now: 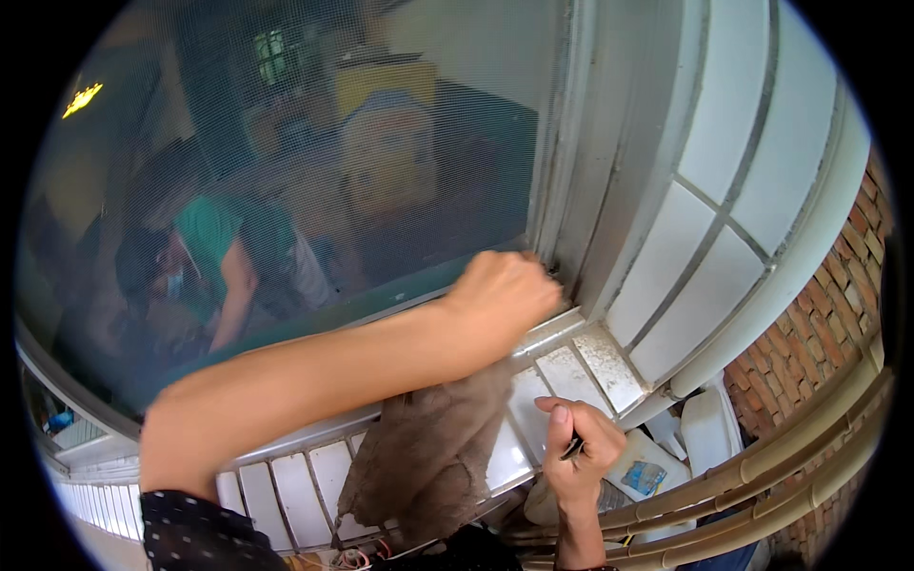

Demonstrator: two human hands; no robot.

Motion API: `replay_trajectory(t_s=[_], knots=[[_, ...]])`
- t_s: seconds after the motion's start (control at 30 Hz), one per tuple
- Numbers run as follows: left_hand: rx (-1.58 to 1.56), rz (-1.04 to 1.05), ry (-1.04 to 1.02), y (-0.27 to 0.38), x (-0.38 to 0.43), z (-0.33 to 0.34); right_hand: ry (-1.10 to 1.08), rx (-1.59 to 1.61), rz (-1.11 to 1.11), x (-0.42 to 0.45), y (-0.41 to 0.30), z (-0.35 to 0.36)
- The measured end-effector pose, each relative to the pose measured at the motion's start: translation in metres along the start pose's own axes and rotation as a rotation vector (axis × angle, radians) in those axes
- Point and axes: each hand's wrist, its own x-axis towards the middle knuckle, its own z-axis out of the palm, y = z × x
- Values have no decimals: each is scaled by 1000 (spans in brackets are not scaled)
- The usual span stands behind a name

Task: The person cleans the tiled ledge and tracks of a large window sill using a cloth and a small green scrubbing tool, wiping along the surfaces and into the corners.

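Note:
My left hand (503, 289) reaches across the window to the lower right corner of its metal frame (550, 330). Its fingers are curled, and the hand is slightly blurred; anything in its grip is hidden. Below that wrist a brown-grey cloth (428, 464) drapes over the white-tiled sill (293, 485). Whether the cloth is joined to the left hand cannot be seen. My right hand (589, 446) is closed around a small dark object (573, 446), just off the sill's outer edge. Only a bit of that object shows between the thumb and fingers.
A mesh window screen (443, 164) faces me, with a reflection of a person in it. White wall tiles (703, 278) border the right side. Bamboo poles (771, 499) curve past at lower right, over plastic jugs (650, 467) and beside a brick wall (814, 321).

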Motion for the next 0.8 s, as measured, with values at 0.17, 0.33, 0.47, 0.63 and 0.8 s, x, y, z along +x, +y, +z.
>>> replay_trajectory(t_s=[0.17,0.33,0.47,0.63,0.8], knots=[[21,-33,-36,-7,-36,-13,17,1,-32,0,4,0],[16,47,246,0,20,24,40,-25,44,-7,0,7],[-79,2,291,-5,7,22,50,-70,81,-6,-2,5],[-289,-207,-72,-23,-89,-43,78,-46,79,-6,-1,7],[-310,-330,-330,-33,-177,-96,107,-50,23,-8,2,12]])
